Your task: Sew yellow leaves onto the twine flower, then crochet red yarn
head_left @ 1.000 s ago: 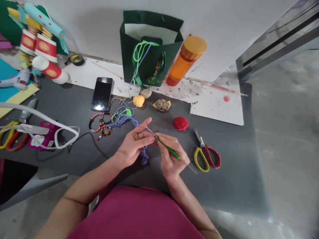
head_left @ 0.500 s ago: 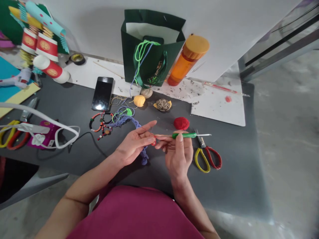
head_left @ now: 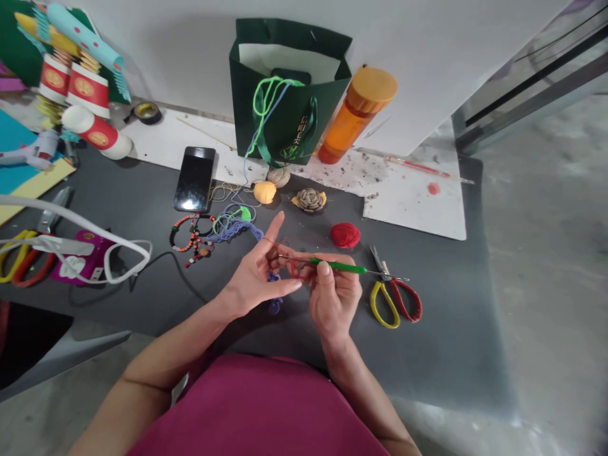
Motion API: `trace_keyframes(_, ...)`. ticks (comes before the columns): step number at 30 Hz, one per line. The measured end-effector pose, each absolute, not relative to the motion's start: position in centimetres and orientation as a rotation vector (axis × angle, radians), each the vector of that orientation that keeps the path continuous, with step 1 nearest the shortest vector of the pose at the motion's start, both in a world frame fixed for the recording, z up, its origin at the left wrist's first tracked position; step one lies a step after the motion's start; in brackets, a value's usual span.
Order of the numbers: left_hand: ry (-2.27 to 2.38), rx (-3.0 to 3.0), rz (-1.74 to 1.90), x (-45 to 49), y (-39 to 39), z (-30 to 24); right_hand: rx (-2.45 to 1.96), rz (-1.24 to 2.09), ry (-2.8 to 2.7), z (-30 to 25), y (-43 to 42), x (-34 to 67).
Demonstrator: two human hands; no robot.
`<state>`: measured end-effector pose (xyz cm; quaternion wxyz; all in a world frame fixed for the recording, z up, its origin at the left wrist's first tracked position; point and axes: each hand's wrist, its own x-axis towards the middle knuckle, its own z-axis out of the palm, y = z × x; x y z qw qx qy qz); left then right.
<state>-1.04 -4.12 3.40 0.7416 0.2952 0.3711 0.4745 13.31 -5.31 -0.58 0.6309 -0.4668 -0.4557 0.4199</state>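
My right hand (head_left: 335, 299) grips a crochet hook (head_left: 342, 267) by its green handle, with one metal end pointing at my left hand and the other reaching over the scissors (head_left: 393, 296). A small loop of red yarn (head_left: 295, 268) hangs by the hook between both hands. My left hand (head_left: 249, 278) has its index finger raised and thumb stretched apart; red yarn runs over the index finger, and the other fingers curl in on it. Beyond my right hand lies a red yarn ball (head_left: 345, 235). Blue-purple crocheted work (head_left: 237, 231) passes partly hidden under my left hand.
A phone (head_left: 195, 179), a beaded bracelet (head_left: 183, 233), a yellow yarn ball (head_left: 265, 192) and a crocheted rosette (head_left: 310, 200) lie farther back. Behind them stand a green paper bag (head_left: 280, 120) and an orange bottle (head_left: 349, 123). White cables (head_left: 128, 253) and more scissors (head_left: 33, 253) are leftward.
My left thumb has parted from the index finger, which now points up more. The hook has tilted and shifted left and slightly down, its tip now at my left fingers.
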Motion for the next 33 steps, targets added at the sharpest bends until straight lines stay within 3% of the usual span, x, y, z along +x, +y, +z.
trace_keyframes(6, 0.814, 0.568, 1.07, -1.2, -3.9, 2.7, -1.071, 0.922, -1.123, 0.0, -5.5, 13.2)
trace_keyframes(17, 0.781, 0.348, 1.09, -0.6, -3.9, 2.5, -0.936, 0.465, -1.489, 0.3, -5.4, 13.1)
trace_keyframes(23, 0.709, 0.278, 1.016, -0.9, -3.7, 2.5, -0.947, 0.777, -1.17, 0.4, -5.7, 12.6)
trace_keyframes(29, 0.74, 0.289, 1.007, -1.1, -3.6, 2.6, -1.061, 0.814, -1.094, 0.3, -5.7, 12.9)
trace_keyframes(33, 0.727, 0.299, 0.993, -1.2, -3.5, 2.9, -1.041, 1.015, -0.986, 0.8, -5.1, 13.1)
